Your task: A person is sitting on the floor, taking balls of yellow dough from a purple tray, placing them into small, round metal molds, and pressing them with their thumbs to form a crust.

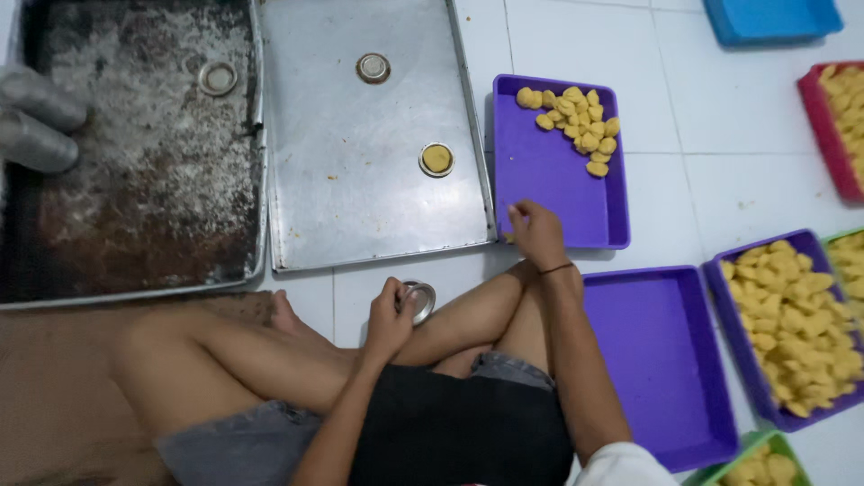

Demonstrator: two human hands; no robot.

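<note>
I sit cross-legged on a white tiled floor. My left hand (389, 315) grips a small round metal cup (419, 301) above my shin. My right hand (537, 234) reaches to the near left corner of a purple tray (549, 184), fingers closed on a small yellow dough piece at the tray's edge. A pile of yellow dough pieces (576, 121) lies at that tray's far right. On the clean metal baking sheet (360, 180) stands one filled cup (436, 159) and one bare cup (373, 67).
A dirty, floured baking sheet (135, 198) with one metal cup (217, 78) lies at the left. An emptied purple tray (657, 360) sits by my right knee. Another purple tray (747, 387) full of dough, red (823, 135), green (760, 450) and blue (765, 18) trays lie to the right.
</note>
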